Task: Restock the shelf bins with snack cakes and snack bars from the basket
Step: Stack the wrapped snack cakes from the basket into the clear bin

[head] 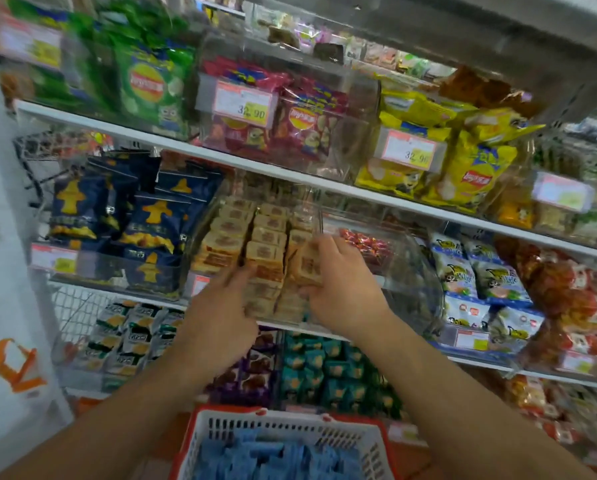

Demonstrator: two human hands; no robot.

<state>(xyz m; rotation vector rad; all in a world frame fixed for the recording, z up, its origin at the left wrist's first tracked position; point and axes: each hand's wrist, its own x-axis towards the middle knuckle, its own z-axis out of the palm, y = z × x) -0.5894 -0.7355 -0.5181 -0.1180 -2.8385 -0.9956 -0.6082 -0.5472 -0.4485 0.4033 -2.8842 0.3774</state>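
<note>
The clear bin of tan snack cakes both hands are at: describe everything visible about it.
The clear bin is transparent plastic, tilted forward on the middle shelf between dark blue bags and a bin of red sweets. It is nearly full of tan snack cakes in printed wrappers, packed in rows. The right hand grips one wrapped cake at the right-hand row; the left hand touches the front cakes with its fingers. A price tag sits at its front, partly hidden.

Your right hand (pixel 338 285): grips a tan snack cake (pixel 309 263) at the clear bin (pixel 217 216).
Your left hand (pixel 221 313): fingers touch the bin's front cakes.
Basket (pixel 221 427): blue packets (pixel 269 459) inside.
</note>
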